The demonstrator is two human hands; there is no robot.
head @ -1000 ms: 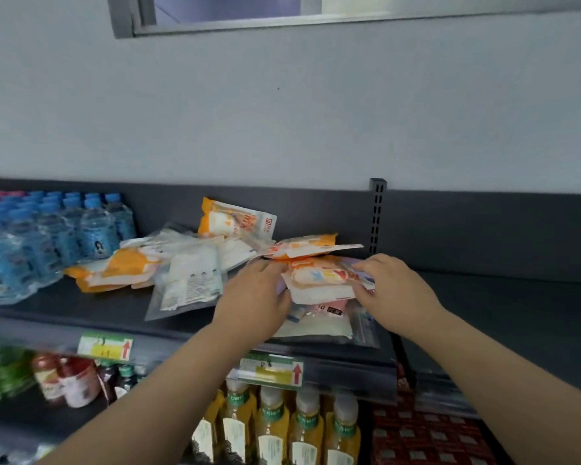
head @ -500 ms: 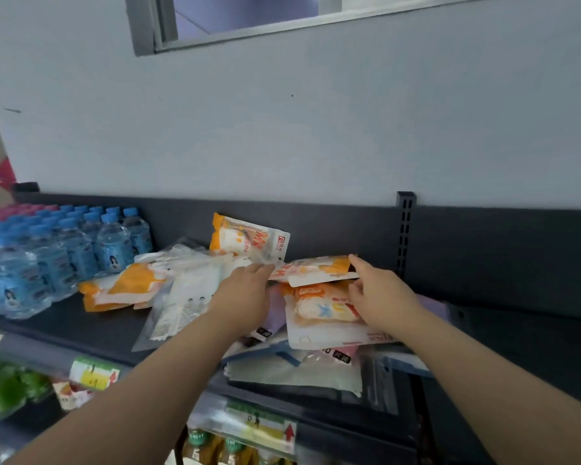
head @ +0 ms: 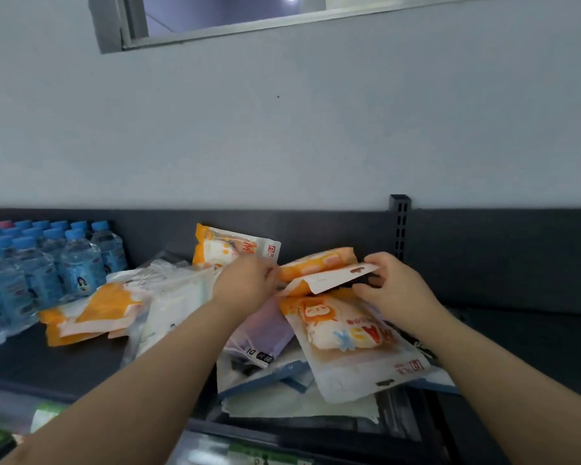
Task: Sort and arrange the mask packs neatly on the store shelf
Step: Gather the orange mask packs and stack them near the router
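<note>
A loose pile of mask packs lies on the dark store shelf [head: 64, 360]. My left hand [head: 245, 283] and my right hand [head: 391, 286] together hold an orange-and-white mask pack [head: 319, 271] by its two ends, lifted a little above the pile. Right below it lies another orange mask pack [head: 342, 333] with a cartoon face. A purple pack [head: 262, 333] sits beside my left forearm. A further orange pack [head: 228, 246] leans on the back panel. More orange packs [head: 91, 313] and clear white packs [head: 178, 297] lie to the left.
Several blue-capped water bottles [head: 47, 263] stand in rows at the shelf's far left. A slotted upright post [head: 399, 226] divides the back panel; the bare dark shelf section [head: 524, 330] lies to its right. Flat blue-edged and white packs [head: 292, 391] overhang the front edge.
Both hands rose from the lower orange pack to the upper one and now grip it at each end. The camera tilted upward, so the lower shelves have dropped out of view.
</note>
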